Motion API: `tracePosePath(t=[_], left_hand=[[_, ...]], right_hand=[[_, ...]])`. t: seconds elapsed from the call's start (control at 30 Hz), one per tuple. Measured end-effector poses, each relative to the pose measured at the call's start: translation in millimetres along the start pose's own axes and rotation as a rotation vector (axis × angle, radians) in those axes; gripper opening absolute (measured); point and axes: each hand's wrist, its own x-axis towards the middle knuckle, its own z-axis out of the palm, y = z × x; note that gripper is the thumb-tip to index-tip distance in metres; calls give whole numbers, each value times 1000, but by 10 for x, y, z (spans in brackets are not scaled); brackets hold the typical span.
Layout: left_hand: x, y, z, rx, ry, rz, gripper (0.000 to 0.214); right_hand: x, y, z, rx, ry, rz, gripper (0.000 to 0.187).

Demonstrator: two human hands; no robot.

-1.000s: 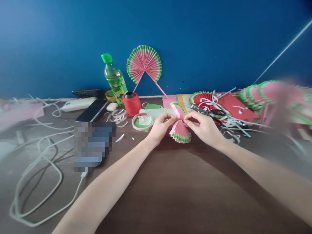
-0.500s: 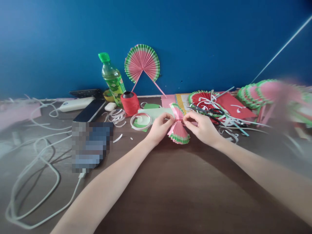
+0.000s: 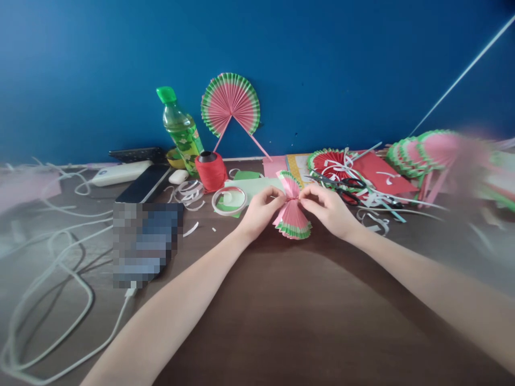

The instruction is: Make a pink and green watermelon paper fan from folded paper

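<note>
Pinching pleated paper (image 3: 295, 222) by its red waist (image 3: 292, 199) with closed fingertips, at left side with left hand (image 3: 260, 212), at right with right hand (image 3: 330, 211); can't tell exact hold.

Your pleated fan (image 3: 295, 221) is matt paper, ridged by folds. Bottle (image 3: 182, 127) looks like smooth, glossy, see-through plastic; spool (image 3: 211, 173), matt red thread. Your table (image 3: 306, 321) looks wood-like, smooth, faint sheen.

Left hand (image 3: 258, 214) and right hand (image 3: 332, 212) are bare, like both slim forearms (image 3: 177, 292).

blue wall (image 3: 341, 64), dark brown tabletop (image 3: 306, 321)
</note>
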Motion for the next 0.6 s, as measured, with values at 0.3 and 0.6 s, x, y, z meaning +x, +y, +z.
tracePosePath(t=[0.3, 0.6], left_hand=[[-5, -2, 13, 10, -15, -11, 18], [-8, 10, 17, 61, -59, 30, 17]], right_hand=[[-11, -6, 17, 84, -43, 60, 34], [-1, 1, 36, -103, 10, -9, 37]])
